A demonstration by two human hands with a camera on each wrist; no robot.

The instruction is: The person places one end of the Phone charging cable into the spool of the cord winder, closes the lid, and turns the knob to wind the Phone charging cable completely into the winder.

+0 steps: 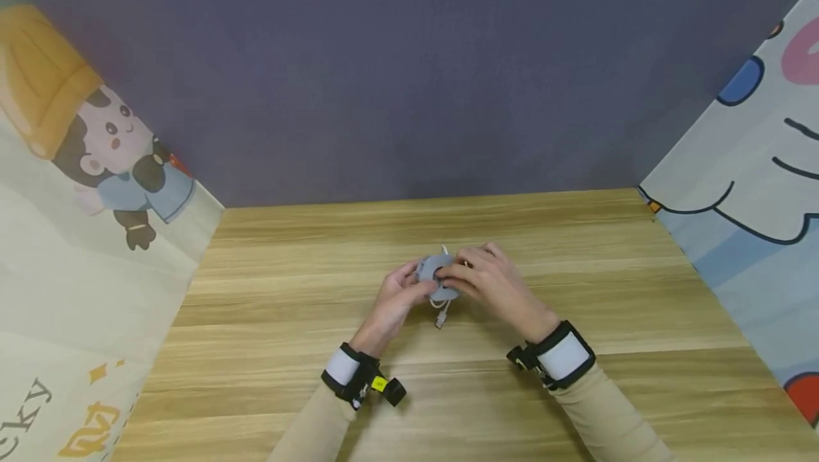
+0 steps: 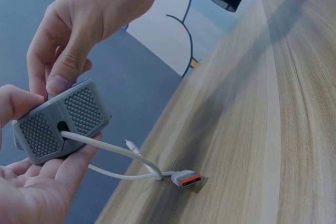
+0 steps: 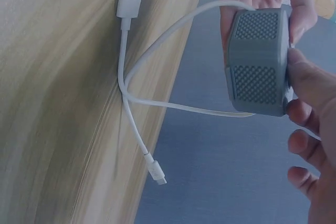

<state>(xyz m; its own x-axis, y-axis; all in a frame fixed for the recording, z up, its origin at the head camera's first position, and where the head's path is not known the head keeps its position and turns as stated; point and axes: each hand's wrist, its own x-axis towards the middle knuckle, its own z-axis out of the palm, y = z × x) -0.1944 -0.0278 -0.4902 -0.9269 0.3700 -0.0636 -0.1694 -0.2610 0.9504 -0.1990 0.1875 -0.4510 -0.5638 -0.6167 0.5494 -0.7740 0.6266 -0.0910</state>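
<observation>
A grey cable winder [image 1: 431,264] with dimpled side pads is held above the wooden table, its flat round face turned up. My left hand [image 1: 395,297] grips it from the left, thumb on the face and fingers beneath. From the right, my right hand [image 1: 498,286] pinches at the middle of the face with thumb and index finger; what lies between those fingertips is hidden. White cable [image 3: 178,24] comes out of the winder's sides. Its USB-A plug [image 3: 129,4] and small USB-C plug [image 3: 156,171] dangle loose, the cable strands crossing below the winder.
The wooden table [image 1: 288,249] reaches back to a dark blue-grey wall panel [image 1: 409,78]. Cartoon-printed sheets stand at the left [image 1: 77,291] and right [image 1: 755,234]. Black straps with small cameras wrap both wrists.
</observation>
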